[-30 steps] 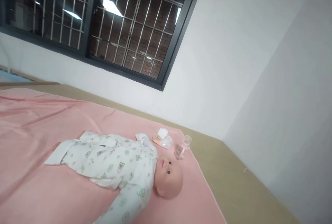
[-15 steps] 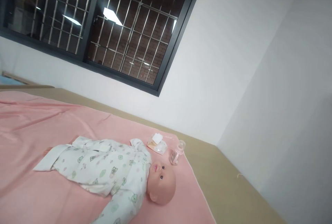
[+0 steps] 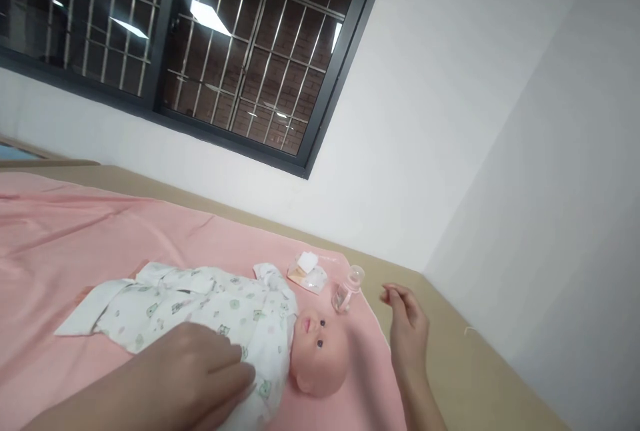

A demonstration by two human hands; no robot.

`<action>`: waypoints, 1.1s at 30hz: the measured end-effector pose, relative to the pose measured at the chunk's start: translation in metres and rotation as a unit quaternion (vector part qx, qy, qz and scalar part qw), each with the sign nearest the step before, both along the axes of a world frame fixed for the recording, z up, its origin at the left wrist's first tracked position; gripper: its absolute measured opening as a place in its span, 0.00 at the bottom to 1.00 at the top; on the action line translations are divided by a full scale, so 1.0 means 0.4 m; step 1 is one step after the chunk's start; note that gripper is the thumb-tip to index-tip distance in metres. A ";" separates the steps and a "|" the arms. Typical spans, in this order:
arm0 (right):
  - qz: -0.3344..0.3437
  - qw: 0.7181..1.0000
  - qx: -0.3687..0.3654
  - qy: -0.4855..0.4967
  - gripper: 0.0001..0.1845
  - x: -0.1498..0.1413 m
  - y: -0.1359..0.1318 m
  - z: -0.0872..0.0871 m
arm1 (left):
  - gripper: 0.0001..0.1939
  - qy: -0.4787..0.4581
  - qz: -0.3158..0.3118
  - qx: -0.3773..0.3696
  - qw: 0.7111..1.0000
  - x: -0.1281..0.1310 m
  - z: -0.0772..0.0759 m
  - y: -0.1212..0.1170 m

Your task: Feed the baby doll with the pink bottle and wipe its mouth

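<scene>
A baby doll point(image 3: 320, 358) lies on its back in a white sleepsuit point(image 3: 205, 298) printed with small animals and leaves, its head toward the right. Over the doll's near side and arm, my left hand point(image 3: 195, 371) is loosely closed, with nothing visible in it. Whether it touches the cloth I cannot tell. My right hand point(image 3: 409, 324) is raised past the doll's head, fingers curled toward the thumb and nothing seen in them. Just left of that hand stands a clear baby bottle point(image 3: 349, 290). A small open packet point(image 3: 309, 280) with a white piece point(image 3: 307, 261) lies beside the bottle.
A pink sheet point(image 3: 150, 224) with a few creases covers much of the tan padded surface point(image 3: 460, 364). White walls point(image 3: 450, 84) meet in a corner at the right. Behind is a dark-framed window point(image 3: 310, 131) with metal bars.
Both my hands have come into view from below, the left over the doll's body and the right beside the bottle. The view has shifted slightly; the doll, packet and bottle look otherwise unmoved.
</scene>
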State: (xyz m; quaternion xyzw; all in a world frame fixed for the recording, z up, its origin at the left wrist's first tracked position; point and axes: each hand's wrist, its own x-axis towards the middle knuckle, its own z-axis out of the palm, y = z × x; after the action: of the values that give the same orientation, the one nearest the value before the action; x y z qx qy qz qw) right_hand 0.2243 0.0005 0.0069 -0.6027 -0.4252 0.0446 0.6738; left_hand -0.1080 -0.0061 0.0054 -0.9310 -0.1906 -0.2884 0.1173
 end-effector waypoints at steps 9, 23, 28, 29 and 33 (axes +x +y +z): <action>-0.061 0.988 -0.087 -0.116 0.33 0.107 0.268 -0.135 | 0.16 0.102 -0.025 0.081 0.991 0.028 0.039 0.181; -0.074 0.974 -0.150 -0.153 0.34 0.094 0.318 -0.192 | 0.15 0.173 -0.067 0.045 0.981 0.050 -0.001 0.297; -0.078 0.965 -0.169 -0.184 0.34 0.093 0.307 -0.182 | 0.15 0.130 -0.090 0.002 0.987 0.051 -0.009 0.308; -0.080 0.965 -0.167 -0.187 0.33 0.093 0.306 -0.179 | 0.15 0.123 -0.090 -0.018 0.988 0.051 -0.011 0.310; -0.078 0.974 -0.134 -0.166 0.34 0.094 0.298 -0.152 | 0.15 0.065 -0.092 -0.088 0.990 0.048 -0.021 0.318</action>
State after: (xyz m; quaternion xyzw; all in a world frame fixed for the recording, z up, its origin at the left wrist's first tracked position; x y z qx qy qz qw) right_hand 0.2620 0.1199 -0.0538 -0.7181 -0.4727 -0.0519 0.5082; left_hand -0.0887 0.1210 -0.0029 -0.9680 -0.1213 -0.2188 0.0198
